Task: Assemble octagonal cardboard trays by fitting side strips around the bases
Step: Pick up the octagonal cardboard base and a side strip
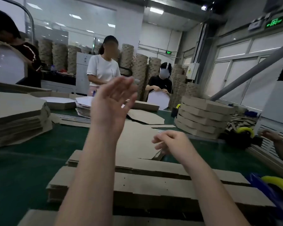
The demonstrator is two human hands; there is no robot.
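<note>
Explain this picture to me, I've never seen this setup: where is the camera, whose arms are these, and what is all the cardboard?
There is no machine here, just one picture from a camera worn on a person's head, looking forward and down at that person's own arms. The left hand is raised with straight fingers; the right hand is lower, loosely curled. Neither holds anything. On the green table a flat octagonal base lies below the hands, with stacks of long side strips nearest the camera. A pile of flat bases sits at left, a stack of finished trays at right, and a tape dispenser at the bottom right corner. Other workers are across the table.
</note>
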